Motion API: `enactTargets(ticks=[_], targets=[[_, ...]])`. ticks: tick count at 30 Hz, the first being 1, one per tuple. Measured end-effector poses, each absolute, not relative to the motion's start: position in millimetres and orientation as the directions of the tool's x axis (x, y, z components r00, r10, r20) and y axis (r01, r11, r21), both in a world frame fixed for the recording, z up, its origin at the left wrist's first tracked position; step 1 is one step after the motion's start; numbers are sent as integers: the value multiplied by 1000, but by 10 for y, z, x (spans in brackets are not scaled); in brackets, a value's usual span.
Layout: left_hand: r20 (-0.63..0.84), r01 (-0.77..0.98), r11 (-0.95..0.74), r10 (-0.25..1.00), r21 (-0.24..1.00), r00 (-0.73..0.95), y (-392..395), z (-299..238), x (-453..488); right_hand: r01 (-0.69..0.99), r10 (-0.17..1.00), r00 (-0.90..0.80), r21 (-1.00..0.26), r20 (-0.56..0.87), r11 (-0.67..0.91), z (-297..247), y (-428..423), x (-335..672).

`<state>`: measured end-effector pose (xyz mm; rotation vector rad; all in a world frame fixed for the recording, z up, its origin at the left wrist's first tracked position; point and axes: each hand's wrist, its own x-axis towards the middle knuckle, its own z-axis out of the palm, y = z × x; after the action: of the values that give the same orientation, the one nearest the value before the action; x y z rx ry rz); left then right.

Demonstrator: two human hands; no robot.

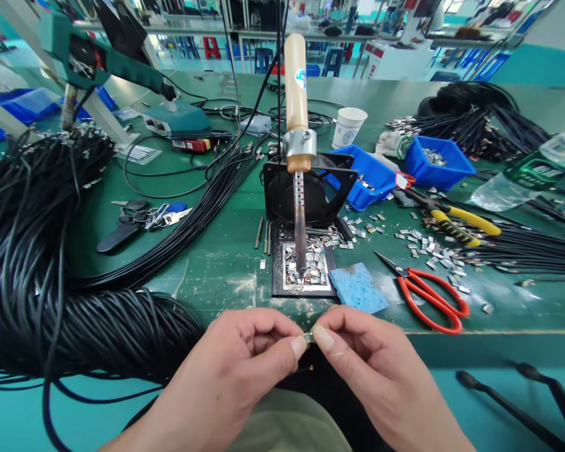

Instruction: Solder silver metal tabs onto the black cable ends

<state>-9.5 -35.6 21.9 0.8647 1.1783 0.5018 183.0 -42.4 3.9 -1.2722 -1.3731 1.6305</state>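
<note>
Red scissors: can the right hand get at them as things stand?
Probably yes: the red scissors lie uncovered on the table just beyond the right hand, though it and the left hand pinch a small metal piece.

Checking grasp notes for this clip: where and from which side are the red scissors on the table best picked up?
Probably take the scissors by their red loops, coming from the right: they lie flat, blades pointing away to the left, loops nearest the edge of the table, near the right hand, which, like the left hand, pinches a small metal piece.
</note>
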Motion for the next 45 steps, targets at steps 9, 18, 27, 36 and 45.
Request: enactTargets(ticks=[9, 18, 27, 36, 45], targets=[[-589, 99, 594, 737, 799, 332, -342, 189, -105, 103, 909, -318, -963, -271, -251, 11, -414, 1848], [-582, 111, 581, 747, 807, 323, -348, 162, -105, 115, 910, -313, -962, -273, -249, 9, -408, 1831], [-579, 106, 579, 750, 808, 320, -331, 162, -98, 122, 906, -312, -958, -287, -261, -1, -391, 1836], [-572, 101, 574, 752, 813, 327, -351, 151, -137, 131, 896, -314, -949, -313, -286, -22, -402, 1841], [-580, 84, 587, 749, 805, 321, -304, 144, -98, 141, 898, -302, -947, -319, -289, -7, -404, 1838]])
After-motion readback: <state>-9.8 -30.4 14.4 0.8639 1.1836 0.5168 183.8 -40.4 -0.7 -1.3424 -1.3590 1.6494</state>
